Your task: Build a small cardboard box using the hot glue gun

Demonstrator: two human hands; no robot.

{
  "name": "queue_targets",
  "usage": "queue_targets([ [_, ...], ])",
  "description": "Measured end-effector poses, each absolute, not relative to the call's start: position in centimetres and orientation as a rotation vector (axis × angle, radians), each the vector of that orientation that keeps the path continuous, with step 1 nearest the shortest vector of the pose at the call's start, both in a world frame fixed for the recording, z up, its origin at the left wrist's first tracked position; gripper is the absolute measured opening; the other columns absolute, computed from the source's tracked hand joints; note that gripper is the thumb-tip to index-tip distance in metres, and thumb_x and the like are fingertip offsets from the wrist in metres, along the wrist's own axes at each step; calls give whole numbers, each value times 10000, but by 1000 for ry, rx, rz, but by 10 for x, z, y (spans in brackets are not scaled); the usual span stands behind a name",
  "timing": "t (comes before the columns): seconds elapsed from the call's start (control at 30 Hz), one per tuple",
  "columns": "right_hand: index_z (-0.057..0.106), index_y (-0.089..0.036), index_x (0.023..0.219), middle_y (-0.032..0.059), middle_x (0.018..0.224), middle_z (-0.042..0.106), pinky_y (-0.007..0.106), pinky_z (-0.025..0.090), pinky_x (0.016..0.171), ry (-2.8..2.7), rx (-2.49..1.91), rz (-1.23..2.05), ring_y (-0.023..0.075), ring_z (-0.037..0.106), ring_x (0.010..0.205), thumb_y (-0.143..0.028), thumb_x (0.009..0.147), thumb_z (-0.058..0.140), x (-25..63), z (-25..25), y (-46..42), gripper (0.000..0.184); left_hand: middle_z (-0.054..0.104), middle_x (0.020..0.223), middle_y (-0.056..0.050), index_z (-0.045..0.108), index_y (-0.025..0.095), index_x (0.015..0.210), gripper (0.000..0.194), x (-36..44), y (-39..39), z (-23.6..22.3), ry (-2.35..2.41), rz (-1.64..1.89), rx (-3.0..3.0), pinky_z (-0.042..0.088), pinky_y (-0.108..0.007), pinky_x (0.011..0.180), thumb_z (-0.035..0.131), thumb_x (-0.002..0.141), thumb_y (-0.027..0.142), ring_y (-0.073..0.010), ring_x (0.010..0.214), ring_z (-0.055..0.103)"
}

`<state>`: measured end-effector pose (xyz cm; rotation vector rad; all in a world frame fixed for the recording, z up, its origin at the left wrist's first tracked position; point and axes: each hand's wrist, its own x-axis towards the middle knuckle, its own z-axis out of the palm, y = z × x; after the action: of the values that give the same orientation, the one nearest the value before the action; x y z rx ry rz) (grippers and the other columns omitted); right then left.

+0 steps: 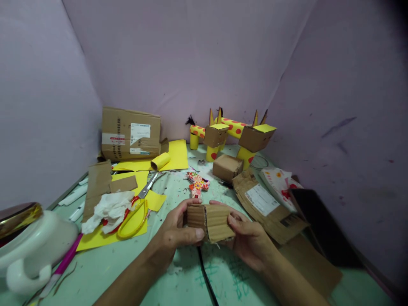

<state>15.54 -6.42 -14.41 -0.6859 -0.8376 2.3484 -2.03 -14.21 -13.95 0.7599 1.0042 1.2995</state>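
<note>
Between my two hands is a small cardboard box (219,223) with ridged brown faces and a rough, torn edge along its seam. My left hand (177,229) grips its left face, thumb in front and fingers behind. On the opposite side my right hand (247,233) pinches the right end, with the thumb on the front panel. A patterned glue gun (198,185) lies just beyond the box, partly hidden by it. A black cord (205,274) runs toward me from under the box.
Scissors (140,204), crumpled tissue (110,208) and yellow paper (177,155) lie left, beside a white mug (35,250). Two spotted cardboard animals (215,136) and a closed small box (227,167) stand behind. Cardboard scraps (267,208) and a dark phone-like slab (321,229) are right.
</note>
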Motion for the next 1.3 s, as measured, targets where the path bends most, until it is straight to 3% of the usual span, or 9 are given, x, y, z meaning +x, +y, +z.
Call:
queue_targets([
  [0.27, 679, -196, 1098, 68, 1031, 723, 314, 508, 736, -850, -666, 2362, 212, 671, 864, -263, 612, 837, 158, -149, -67, 515, 656, 925, -38, 578, 189, 1081, 576, -17, -144, -134, 1025, 1332, 774, 458, -327, 795, 755, 534, 151, -238, 948, 570],
  [0.6, 695, -189, 1042, 55, 956, 731, 283, 513, 677, -839, -691, 2344, 189, 668, 796, -281, 545, 878, 154, -141, -69, 538, 640, 837, -16, 571, 179, 1052, 564, -15, -144, -130, 1065, 1322, 748, 464, -282, 710, 708, 507, 132, -214, 883, 573],
  [0.87, 679, -200, 1083, 52, 972, 728, 277, 525, 696, -864, -683, 2333, 188, 673, 828, -283, 602, 855, 156, -143, -70, 519, 657, 917, -25, 588, 182, 1071, 576, -15, -144, -136, 1089, 1347, 771, 460, -285, 734, 745, 517, 161, -205, 885, 564],
  [1.0, 688, -198, 1066, 49, 938, 733, 272, 535, 679, -873, -688, 2318, 186, 676, 801, -298, 569, 872, 156, -143, -69, 538, 664, 988, -41, 600, 185, 1082, 578, -16, -143, -138, 1106, 1362, 798, 465, -287, 737, 753, 526, 147, -219, 912, 572],
  [1.3, 708, -170, 973, 50, 858, 742, 271, 541, 601, -819, -727, 2295, 183, 677, 720, -287, 504, 898, 151, -143, -69, 519, 670, 927, -59, 591, 160, 1093, 630, -16, -141, -132, 1125, 1326, 697, 475, -291, 726, 750, 484, 191, -236, 932, 582],
])
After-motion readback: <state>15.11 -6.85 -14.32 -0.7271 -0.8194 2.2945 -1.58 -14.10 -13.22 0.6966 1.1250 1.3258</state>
